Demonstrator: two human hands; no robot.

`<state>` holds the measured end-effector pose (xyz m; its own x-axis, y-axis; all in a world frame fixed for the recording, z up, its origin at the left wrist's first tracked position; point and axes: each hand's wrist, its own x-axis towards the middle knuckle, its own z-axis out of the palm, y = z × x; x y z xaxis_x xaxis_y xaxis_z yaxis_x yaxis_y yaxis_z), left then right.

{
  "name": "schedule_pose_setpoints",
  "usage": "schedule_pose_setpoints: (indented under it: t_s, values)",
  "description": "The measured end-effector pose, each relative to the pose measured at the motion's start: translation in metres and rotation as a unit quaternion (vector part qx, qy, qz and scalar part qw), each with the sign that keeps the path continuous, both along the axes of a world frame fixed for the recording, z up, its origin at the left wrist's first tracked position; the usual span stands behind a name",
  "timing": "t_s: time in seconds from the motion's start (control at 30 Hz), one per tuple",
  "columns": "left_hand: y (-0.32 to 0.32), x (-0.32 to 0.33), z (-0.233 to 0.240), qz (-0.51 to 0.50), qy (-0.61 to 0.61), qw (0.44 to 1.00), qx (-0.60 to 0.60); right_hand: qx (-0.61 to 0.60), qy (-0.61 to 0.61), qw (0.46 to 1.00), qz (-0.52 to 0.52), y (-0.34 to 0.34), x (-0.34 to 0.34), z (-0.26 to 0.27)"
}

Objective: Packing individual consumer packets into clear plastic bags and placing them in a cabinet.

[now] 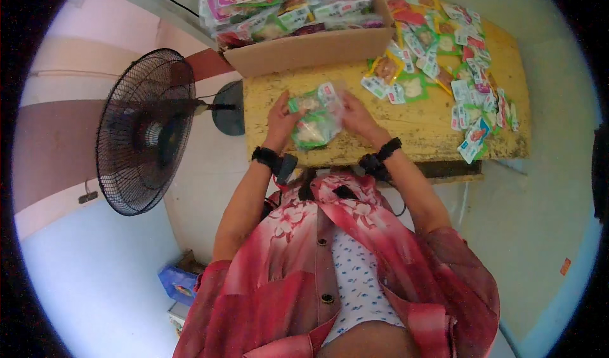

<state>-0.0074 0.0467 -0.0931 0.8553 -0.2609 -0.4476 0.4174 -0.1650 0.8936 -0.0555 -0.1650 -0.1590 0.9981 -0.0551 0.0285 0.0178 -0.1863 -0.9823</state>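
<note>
Between my hands, just above the yellow wooden table [266, 141], is a clear plastic bag [337, 102] with green-edged food packets [311, 132] showing in it. My left hand [281, 120] grips the bag's left side, its thumb lying over the packets. At the right edge of the bag, my right hand [357, 116] pinches the clear plastic; some of its fingers are hidden behind the film. Whether the packets lie fully inside the bag is hard to tell.
A cardboard box [309, 51] heaped with filled bags [271, 22] stands at the table's back. Loose sealed food packets [411, 89] spread over the right side, one white-and-blue packet [474, 139] near the front edge. A black pedestal fan [147, 134] stands left. A blue box [178, 282] sits low behind.
</note>
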Motion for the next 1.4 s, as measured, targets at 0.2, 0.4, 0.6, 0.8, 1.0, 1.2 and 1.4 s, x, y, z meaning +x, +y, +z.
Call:
schedule_pose_setpoints:
  t_s: [0.2, 0.4, 0.6, 0.8, 1.0, 1.2, 1.4]
  values:
    - [0.004, -0.007, -0.018, 0.049, -0.032, 0.996, -0.065, 0.080, 0.152, 0.978, -0.117, -0.013, -0.021, 0.031]
    - [0.009, -0.001, -0.027, 0.044, -0.016, 0.997, -0.055, -0.036, 0.416, 0.897, 0.141, -0.015, -0.039, 0.071]
    - [0.013, 0.004, -0.022, 0.040, 0.135, 0.977, -0.162, -0.029, 0.386, 0.917, 0.095, 0.016, -0.047, 0.061]
    - [0.013, 0.001, -0.001, 0.053, 0.218, 0.952, -0.207, 0.116, 0.183, 0.973, -0.073, 0.033, -0.052, 0.049]
    - [0.011, -0.020, 0.013, -0.231, -0.238, 0.940, -0.081, 0.287, 0.159, 0.936, -0.126, 0.033, -0.041, 0.051]
    - [0.013, -0.015, 0.018, -0.112, 0.086, 0.979, -0.145, 0.122, 0.137, 0.973, -0.142, 0.026, -0.035, 0.076]
    - [0.041, -0.012, -0.049, -0.248, 0.028, 0.968, 0.000, 0.108, 0.162, 0.972, -0.129, 0.016, -0.030, 0.005]
